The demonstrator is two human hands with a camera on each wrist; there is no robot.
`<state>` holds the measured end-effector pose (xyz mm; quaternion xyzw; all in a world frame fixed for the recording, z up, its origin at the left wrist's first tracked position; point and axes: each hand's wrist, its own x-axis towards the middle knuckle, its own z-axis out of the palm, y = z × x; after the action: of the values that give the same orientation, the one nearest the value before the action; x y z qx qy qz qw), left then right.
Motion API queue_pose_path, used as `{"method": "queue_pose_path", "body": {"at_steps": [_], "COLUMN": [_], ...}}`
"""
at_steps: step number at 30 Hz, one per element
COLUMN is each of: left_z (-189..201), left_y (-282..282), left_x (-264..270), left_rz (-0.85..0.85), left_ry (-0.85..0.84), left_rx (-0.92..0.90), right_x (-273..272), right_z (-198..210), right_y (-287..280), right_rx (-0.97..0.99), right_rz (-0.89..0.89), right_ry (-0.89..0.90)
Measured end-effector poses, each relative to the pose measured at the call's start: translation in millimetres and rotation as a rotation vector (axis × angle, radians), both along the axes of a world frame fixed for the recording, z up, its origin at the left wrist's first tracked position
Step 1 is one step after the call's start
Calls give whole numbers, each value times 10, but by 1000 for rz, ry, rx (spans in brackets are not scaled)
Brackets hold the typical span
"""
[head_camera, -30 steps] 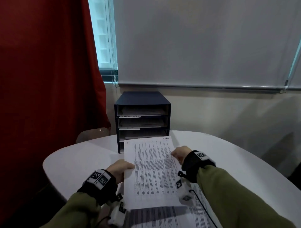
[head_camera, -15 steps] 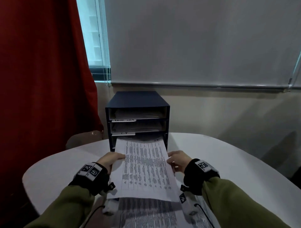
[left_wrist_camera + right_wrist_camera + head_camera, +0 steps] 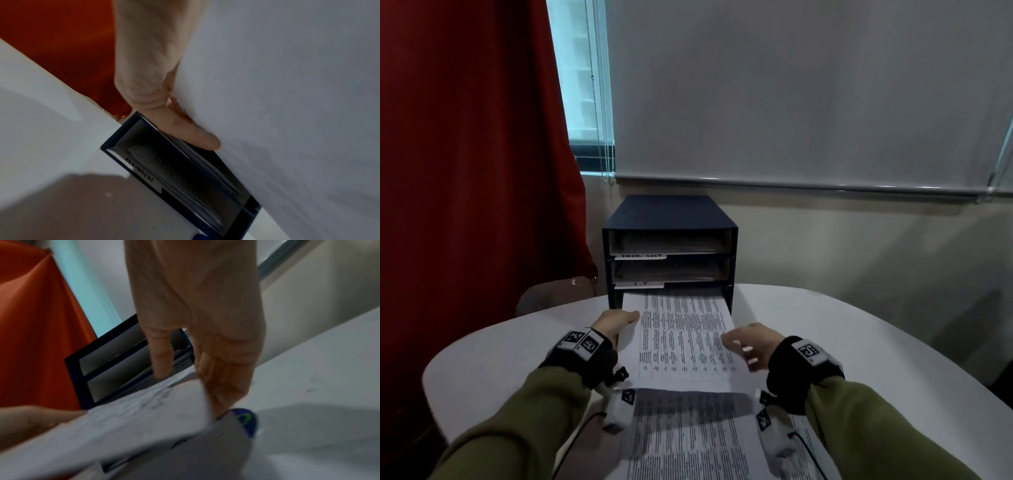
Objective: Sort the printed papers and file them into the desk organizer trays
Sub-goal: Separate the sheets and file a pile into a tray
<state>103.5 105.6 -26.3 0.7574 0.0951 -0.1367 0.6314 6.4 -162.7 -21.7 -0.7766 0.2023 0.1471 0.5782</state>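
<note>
sheet [image 3: 681, 339]: far edge lay in the bottom tray [image 3: 144, 174] of the organizer [image 3: 669, 212] at 12 o'clock | left hand [image 3: 616, 322]: we pinched its 9 o'clock edge to keep it flat | right hand [image 3: 753, 342]: fingers loose, guiding the 3 o'clock edge | stack [image 3: 688, 442]: at 6 o'clock

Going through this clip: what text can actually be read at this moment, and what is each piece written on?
"TASK LIST": handwritten, on the top label of the desk organizer.
"ADMIN": on the bottom label, seen in the left wrist view.
Perhaps "I.T": on the middle label, too blurred to be sure.
Unreadable: the rows of fine print on the printed sheet partly inside the bottom tray, and on the papers lying under it.
</note>
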Motion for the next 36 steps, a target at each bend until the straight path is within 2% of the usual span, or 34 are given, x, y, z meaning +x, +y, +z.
{"method": "queue_pose_path", "body": {"at_steps": [2,4,6,8,10,12,14,16,18,20,22,25,27,29,31,34,36], "left_z": [65,77,63,74,78,67,78,119,190,186,166,136,113,40,-75,-223,-312], "left_y": [-42,-72,-76,-60,-28,-8,-38,-107,-173,-221,-259,-277,-260,-217,-174,-151,-145], "left_x": [15,25,-43,-158,-228,-193,-117,-52,-36,1,-18,-107,-219,-353,-492,-709,-790], "left_rz": [40,51,18,-75,-129,-106,-32,59,181,225,192,78,-3,-103,-267,-511,-561], "left_ry": [-35,-38,20,98,160,163,130,81,21,-27,-49,-101,-188,-280,-269,-131,-168], "left_rx": [16,-20,-86,-76,-18,-49,-179,-423,-659,-700,-636,-450,-175,184,478,704,928], "right_x": [-102,-112,-14,140,262,336,410,515,573,622,561,319,158,-3,-162,-449,-610], "right_z": [-35,-97,-167,-195,-160,-99,-43,-33,32,53,83,92,37,-42,-89,-112,-173], "right_y": [-44,-76,-97,-94,-38,44,114,166,235,268,282,225,116,-23,-174,-350,-430], "right_rx": [-41,0,127,275,401,492,610,749,786,774,731,497,333,196,120,9,-67], "right_rz": [114,121,-24,-180,-266,-318,-374,-388,-375,-383,-333,-189,-120,-79,-33,-42,-36], "right_ry": [108,133,73,21,-16,-66,-145,-212,-234,-238,-233,-221,-168,-54,61,160,198]}}
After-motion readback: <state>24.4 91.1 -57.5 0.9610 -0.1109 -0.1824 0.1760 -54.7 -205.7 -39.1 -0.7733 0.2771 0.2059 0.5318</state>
